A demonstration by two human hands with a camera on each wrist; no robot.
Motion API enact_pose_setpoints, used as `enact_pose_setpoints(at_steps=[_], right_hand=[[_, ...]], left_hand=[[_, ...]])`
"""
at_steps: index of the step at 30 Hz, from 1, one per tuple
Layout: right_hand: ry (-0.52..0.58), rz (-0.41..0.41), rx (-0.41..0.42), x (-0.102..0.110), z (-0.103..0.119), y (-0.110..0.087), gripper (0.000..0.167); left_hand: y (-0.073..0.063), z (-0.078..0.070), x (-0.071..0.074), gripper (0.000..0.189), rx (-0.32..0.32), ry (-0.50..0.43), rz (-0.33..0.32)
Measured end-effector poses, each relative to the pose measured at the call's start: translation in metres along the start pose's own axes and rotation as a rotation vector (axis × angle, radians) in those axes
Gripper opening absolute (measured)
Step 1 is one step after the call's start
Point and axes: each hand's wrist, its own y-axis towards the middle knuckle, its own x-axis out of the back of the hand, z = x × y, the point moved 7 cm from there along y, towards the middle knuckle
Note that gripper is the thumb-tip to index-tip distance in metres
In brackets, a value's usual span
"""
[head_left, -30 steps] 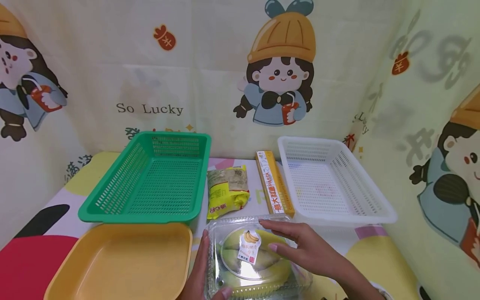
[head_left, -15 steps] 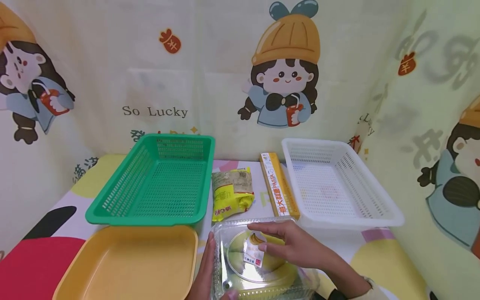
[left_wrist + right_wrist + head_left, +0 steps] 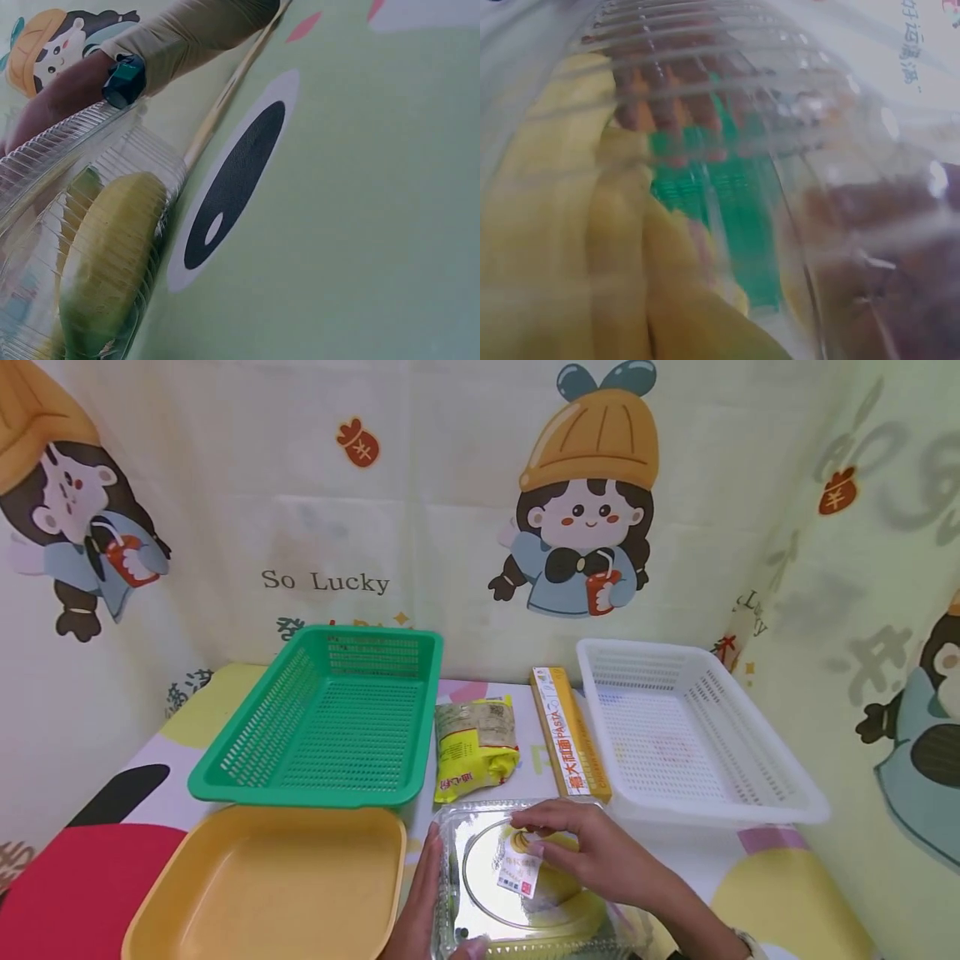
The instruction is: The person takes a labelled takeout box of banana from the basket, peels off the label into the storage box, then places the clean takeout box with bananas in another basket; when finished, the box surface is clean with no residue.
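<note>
A clear plastic clamshell box (image 3: 480, 935) of bananas stands at the near middle of the head view, its lid down. A white label (image 3: 520, 874) with a banana picture is on the lid. My left hand (image 3: 422, 910) holds the box's left side, fingers along the wall and thumb at the near edge of the lid. My right hand (image 3: 592, 852) is over the lid, its bent index finger and thumb apart at the top of the label. Yellow-green bananas (image 3: 112, 262) show through the wall in the left wrist view. Bananas (image 3: 562, 225) appear blurred in the right wrist view.
Behind the box lie a yellow noodle bag (image 3: 474, 752) and a narrow pasta carton (image 3: 570, 735). A green basket (image 3: 225, 793) stands at the back left, a yellow tub (image 3: 168, 893) in front of it. A white basket (image 3: 780, 777) stands at the right.
My right hand has shifted left relative to the box, from the lid's right part to the label, and its fingers have bent more. My left hand stays at the box. The head view has turned slightly left.
</note>
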Motion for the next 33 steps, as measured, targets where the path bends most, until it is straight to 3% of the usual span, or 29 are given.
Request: enact_pose_setpoints(at_steps=[5,13,18,22,25,29,33], right_hand=[[-0.013,-0.005,0.034,-0.001,0.002,0.002,0.028],[-0.050,-0.027,-0.072,-0.006,-0.006,0.009,0.017],[-0.075,-0.075,-0.035,-0.004,-0.005,0.007,0.010],[-0.039,-0.101,0.024,0.001,-0.002,0.003,0.014],[0.044,-0.098,0.000,0.005,-0.003,0.000,0.011],[0.138,-0.094,-0.056,0.010,-0.005,-0.003,0.010],[0.159,-0.089,-0.042,0.014,-0.002,-0.005,0.011]], left_hand=[[0.001,-0.002,0.000,0.100,-0.022,0.009,0.001],[-0.001,0.001,0.000,0.098,0.018,-0.007,0.024],[-0.002,0.002,-0.001,0.099,0.004,-0.001,0.021],[-0.003,0.003,-0.001,0.099,0.006,-0.001,0.017],[-0.004,0.003,0.000,0.100,0.018,-0.003,0.022],[-0.004,0.002,0.001,0.100,0.072,-0.010,0.025],[-0.003,-0.001,0.002,0.099,0.150,-0.019,0.029]])
